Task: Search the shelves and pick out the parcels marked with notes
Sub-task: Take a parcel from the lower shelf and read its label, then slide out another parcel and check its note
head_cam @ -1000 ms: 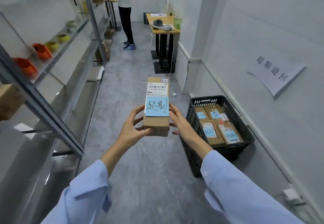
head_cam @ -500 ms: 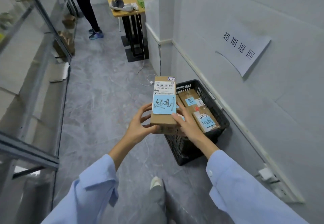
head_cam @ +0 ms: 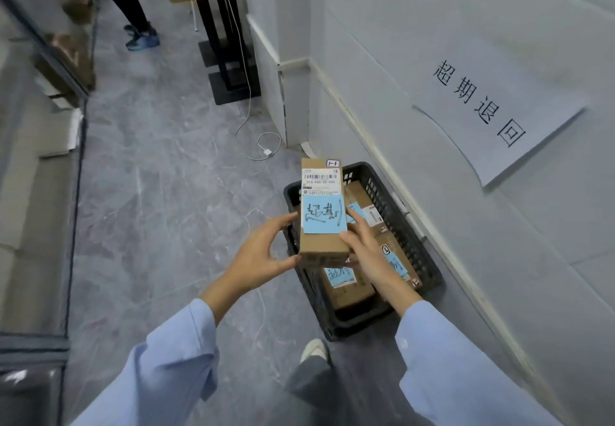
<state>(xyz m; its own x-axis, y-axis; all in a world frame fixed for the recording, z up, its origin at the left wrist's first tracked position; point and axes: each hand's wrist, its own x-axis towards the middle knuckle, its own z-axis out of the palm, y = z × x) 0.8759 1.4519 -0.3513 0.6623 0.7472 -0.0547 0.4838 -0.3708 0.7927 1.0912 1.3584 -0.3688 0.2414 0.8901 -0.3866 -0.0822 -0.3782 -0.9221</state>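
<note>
Clasping the noted box (head_cam: 321,246) with curled left hand (head_cam: 259,255) and right hand (head_cam: 370,256) — over the crate (head_cam: 361,325), probably to drop it in.

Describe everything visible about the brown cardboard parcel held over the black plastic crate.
The long brown cardboard parcel is a closed rectangular box, its top face towards the camera. A white barcode label covers the far end, with a small sticker at the far right corner; a blue sticky note bearing dark handwriting sits below it. The left hand grips its left side, the right hand its right side. It is held above the black plastic crate.
</note>
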